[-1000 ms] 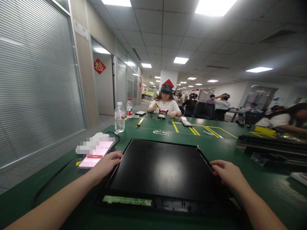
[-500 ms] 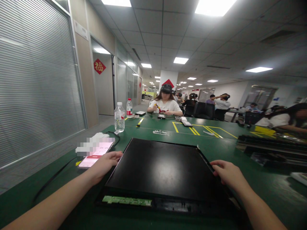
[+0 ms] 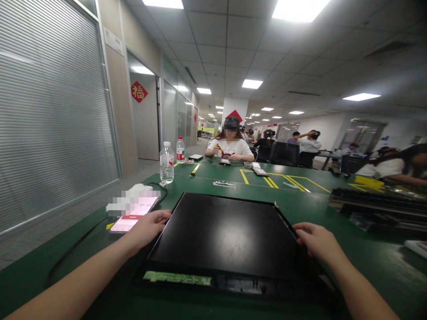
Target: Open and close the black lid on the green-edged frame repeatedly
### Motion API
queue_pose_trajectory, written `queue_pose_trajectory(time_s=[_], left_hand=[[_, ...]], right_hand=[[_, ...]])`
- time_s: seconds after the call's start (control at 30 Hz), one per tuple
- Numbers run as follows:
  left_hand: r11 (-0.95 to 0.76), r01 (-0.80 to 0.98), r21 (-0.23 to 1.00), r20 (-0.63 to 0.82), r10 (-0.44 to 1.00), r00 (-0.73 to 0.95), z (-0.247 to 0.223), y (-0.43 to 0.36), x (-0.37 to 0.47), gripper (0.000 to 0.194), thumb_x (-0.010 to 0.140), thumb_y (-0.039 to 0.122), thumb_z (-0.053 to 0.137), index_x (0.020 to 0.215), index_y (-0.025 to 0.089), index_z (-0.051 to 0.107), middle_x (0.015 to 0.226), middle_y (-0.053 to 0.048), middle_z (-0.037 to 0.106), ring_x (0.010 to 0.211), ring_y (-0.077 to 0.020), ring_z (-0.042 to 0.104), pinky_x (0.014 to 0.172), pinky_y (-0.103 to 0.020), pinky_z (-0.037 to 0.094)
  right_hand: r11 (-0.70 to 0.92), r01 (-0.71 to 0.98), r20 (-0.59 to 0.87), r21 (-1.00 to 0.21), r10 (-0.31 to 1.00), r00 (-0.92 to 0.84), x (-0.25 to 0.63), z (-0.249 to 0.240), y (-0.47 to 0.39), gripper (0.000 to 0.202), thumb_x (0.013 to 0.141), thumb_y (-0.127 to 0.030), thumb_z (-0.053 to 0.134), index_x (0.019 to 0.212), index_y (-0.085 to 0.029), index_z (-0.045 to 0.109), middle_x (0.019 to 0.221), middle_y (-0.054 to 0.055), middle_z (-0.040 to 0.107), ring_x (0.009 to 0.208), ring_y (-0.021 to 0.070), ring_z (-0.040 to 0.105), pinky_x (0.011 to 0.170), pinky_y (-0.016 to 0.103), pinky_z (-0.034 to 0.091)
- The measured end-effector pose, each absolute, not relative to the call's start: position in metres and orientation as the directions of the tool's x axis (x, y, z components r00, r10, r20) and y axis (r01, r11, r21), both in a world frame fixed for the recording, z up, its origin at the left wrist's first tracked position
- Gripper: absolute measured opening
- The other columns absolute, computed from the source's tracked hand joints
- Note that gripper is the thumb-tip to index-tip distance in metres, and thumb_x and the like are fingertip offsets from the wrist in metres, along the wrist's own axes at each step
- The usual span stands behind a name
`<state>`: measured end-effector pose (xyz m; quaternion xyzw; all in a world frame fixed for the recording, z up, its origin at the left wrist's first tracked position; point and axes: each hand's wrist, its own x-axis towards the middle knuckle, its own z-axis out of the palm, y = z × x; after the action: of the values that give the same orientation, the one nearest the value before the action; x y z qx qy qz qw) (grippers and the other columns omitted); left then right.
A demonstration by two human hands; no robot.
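Observation:
A black LCD display panel [image 3: 223,235] lies flat in front of me, its dark screen facing up and reflecting a ceiling light. Along its near edge runs a narrow green circuit board [image 3: 178,278]. My left hand [image 3: 155,224] grips the panel's left edge, its fingertips at the rim. At the opposite side, my right hand [image 3: 312,238] holds the right edge with bent fingers, partly hidden under the rim. Beside my left wrist rests a phone [image 3: 133,218] with a lit pink screen.
The green table [image 3: 110,266] carries yellow tape lines. Water bottles [image 3: 167,162] stand at the left, and a black cable [image 3: 76,243] runs nearby. Dark stacked strips [image 3: 367,206] and a yellow tray [image 3: 368,182] lie right. A person [image 3: 230,149] holding a tool sits across.
Almost nothing differs. The whole view has shifted very slightly, while both hands stay at the panel's edges and the panel keeps its place.

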<state>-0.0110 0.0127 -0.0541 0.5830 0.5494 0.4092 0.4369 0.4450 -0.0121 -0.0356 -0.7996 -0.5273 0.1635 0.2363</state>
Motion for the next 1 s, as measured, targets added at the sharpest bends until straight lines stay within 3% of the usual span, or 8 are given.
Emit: queue_pose_trajectory(time_s=[0.17,0.5,1.0], left_hand=[[-0.106,0.459,0.882,0.086,0.994,0.064,-0.058,0.017,-0.015,0.021,0.059,0.022,0.058,0.077,0.017,0.07,0.119,-0.009,0.062,0.112,-0.0294,0.053,0.093,-0.037,0.042],[-0.19,0.713,0.675,0.157,0.981,0.113,-0.069,0.026,-0.026,0.031,0.066,0.019,0.045,0.085,0.019,0.07,0.121,-0.006,0.059,0.113,-0.0236,0.052,0.098,-0.032,0.037],[-0.253,0.848,0.465,0.183,0.965,0.187,-0.068,0.025,-0.024,0.038,0.076,0.016,0.035,0.094,0.013,0.068,0.125,-0.012,0.053,0.114,-0.0232,0.05,0.101,-0.033,0.034]], right_hand=[[-0.34,0.76,-0.023,-0.554,0.919,0.395,0.443,-0.035,-0.012,0.037,0.071,-0.03,0.046,0.1,-0.017,0.064,0.065,0.002,0.067,0.041,0.0122,0.055,0.045,0.023,0.043],[-0.355,0.753,-0.026,-0.554,0.911,0.411,0.438,-0.032,-0.014,0.037,0.071,-0.031,0.046,0.1,-0.017,0.064,0.067,0.003,0.067,0.046,0.0126,0.056,0.045,0.023,0.043],[-0.344,0.768,-0.013,-0.541,0.916,0.401,0.437,-0.031,-0.013,0.036,0.07,-0.027,0.045,0.098,-0.016,0.065,0.064,0.002,0.068,0.039,0.0118,0.054,0.046,0.024,0.043]])
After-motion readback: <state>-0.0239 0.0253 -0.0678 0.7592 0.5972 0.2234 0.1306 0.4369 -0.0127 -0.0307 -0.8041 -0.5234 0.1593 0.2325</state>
